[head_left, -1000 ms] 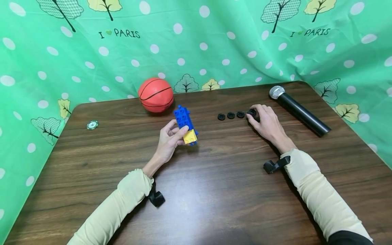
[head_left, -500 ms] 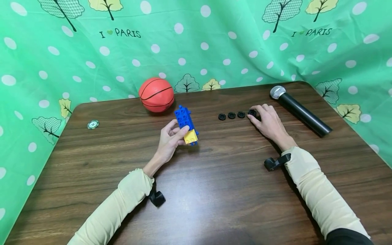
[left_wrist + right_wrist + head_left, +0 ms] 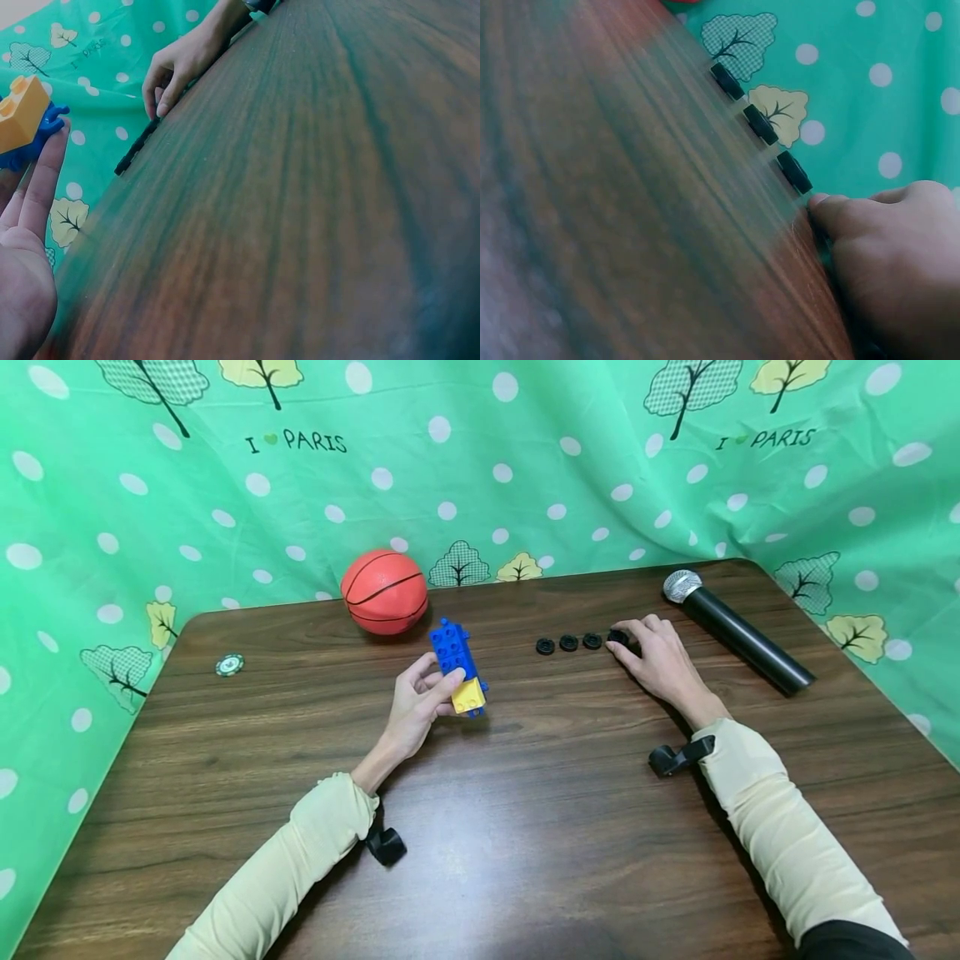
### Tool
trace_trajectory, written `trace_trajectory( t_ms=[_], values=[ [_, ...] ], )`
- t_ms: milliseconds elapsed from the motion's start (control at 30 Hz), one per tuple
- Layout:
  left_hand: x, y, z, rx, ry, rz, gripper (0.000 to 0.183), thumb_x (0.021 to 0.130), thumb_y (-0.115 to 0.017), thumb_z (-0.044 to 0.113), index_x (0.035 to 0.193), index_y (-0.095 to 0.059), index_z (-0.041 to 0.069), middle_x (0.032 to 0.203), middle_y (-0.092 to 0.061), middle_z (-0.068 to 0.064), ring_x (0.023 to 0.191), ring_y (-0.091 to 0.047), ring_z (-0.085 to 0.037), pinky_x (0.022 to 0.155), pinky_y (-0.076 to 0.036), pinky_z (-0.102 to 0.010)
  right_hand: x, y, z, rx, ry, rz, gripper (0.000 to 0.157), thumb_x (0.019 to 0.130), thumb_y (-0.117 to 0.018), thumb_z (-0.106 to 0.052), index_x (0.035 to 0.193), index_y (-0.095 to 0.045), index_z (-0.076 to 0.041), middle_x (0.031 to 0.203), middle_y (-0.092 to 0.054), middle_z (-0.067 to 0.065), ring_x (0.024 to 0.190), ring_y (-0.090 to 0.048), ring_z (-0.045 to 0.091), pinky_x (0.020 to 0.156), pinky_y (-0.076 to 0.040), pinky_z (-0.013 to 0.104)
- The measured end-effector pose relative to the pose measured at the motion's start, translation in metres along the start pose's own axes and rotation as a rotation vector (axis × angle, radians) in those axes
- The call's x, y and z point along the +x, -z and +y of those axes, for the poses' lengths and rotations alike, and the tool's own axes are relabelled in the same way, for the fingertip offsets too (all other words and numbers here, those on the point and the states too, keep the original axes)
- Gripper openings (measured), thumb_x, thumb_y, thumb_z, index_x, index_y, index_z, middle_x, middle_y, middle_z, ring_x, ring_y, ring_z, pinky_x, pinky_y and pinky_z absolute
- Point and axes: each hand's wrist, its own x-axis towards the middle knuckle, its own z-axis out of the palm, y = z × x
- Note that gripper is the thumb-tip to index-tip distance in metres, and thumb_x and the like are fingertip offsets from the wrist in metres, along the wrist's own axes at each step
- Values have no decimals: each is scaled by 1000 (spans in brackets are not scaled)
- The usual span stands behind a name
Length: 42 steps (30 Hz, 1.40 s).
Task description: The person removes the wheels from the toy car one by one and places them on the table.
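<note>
My left hand (image 3: 412, 714) holds a toy-brick vehicle base (image 3: 451, 646) above the table, blue with studs and side pegs. A yellow brick (image 3: 468, 697) sits on its near end, beside my thumb. The left wrist view shows the yellow brick (image 3: 21, 112) close up, with fingers behind the blue part. On the right, my right hand (image 3: 663, 664) pinches a small black toy wheel (image 3: 617, 636) at the table surface, between thumb and forefinger. It is the right end of a row with three other black wheels (image 3: 568, 643). In the right wrist view, my hand (image 3: 900, 255) hides the pinched wheel.
A red toy basketball (image 3: 385, 593) stands at the back, beyond my left hand. A black microphone (image 3: 738, 631) with a silver head lies right of my right hand. A green-and-white poker chip (image 3: 229, 665) lies far left. A green curtain (image 3: 480, 468) hangs behind the table (image 3: 525, 827).
Both hands stay almost in place. The pinched wheel appears to lie slightly flatter than a second ago. The head view has shifted a little.
</note>
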Motion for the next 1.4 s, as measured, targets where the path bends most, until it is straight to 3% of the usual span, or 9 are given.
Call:
trace_trajectory(
  t_ms=[300, 500, 600, 700, 933, 967, 1167, 1400],
  values=[
    [-2, 1, 2, -3, 11, 0, 23, 97, -60, 5, 119, -59, 3, 92, -75, -7, 80, -74, -18, 65, -61, -31, -2, 5, -5, 4, -58, -27, 34, 102, -67, -20, 128, -65, 2, 104, -58, 22, 93, -51, 39, 78, -42, 55],
    [-3, 1, 5, 3, 30, 0, 25, 97, -59, 6, 121, -57, 0, 94, -74, -7, 82, -72, -16, 69, -61, -29, -5, 10, -16, 50, -73, 33, 33, 105, -63, -24, 127, -65, 0, 101, -61, 18, 94, -53, 35, 78, -43, 53],
    [-3, 1, 6, 31, 39, -27, 26, 98, -58, 9, 122, -56, -1, 95, -75, -10, 83, -73, -19, 68, -60, -28, -6, 9, -26, 80, 2, 88, 28, 104, -64, -18, 124, -66, 0, 95, -61, 15, 90, -53, 32, 75, -41, 49],
    [-3, 3, 7, 73, 54, -70, 26, 99, -57, 14, 121, -55, 0, 91, -75, -13, 81, -74, -23, 65, -57, -26, -8, 7, -41, 130, 128, 126, 23, 99, -69, -9, 120, -67, 2, 91, -60, 12, 86, -53, 29, 74, -40, 43],
    [-5, 7, 14, 241, 133, -187, 31, 99, -58, 23, 117, -60, -1, 79, -70, -14, 67, -67, -23, 58, -55, -30, -13, 1, -93, 322, 380, 102, 33, 91, -76, -5, 122, -68, 2, 96, -64, 11, 92, -58, 23, 81, -46, 33],
    [-5, 7, 16, 271, 148, -211, 32, 99, -58, 24, 118, -60, -2, 78, -68, -15, 65, -65, -23, 57, -55, -31, -15, 1, -102, 346, 408, 100, 34, 94, -76, -11, 124, -67, 1, 100, -65, 11, 94, -59, 23, 83, -47, 32],
    [-6, 12, 24, 402, 211, -350, 37, 102, -58, 25, 125, -65, -2, 76, -64, -16, 64, -60, -23, 57, -54, -32, -25, -1, -137, 445, 525, 72, 54, 106, -59, -42, 136, -60, 3, 128, -61, 14, 117, -59, 28, 101, -47, 34],
    [-8, 14, 30, 461, 256, -399, 40, 102, -61, 24, 133, -67, -1, 74, -62, -12, 65, -58, -23, 57, -52, -32, -32, -6, -152, 488, 599, 25, 47, 108, -56, -33, 137, -60, 3, 132, -58, 15, 121, -57, 29, 106, -44, 31]
  ],
)
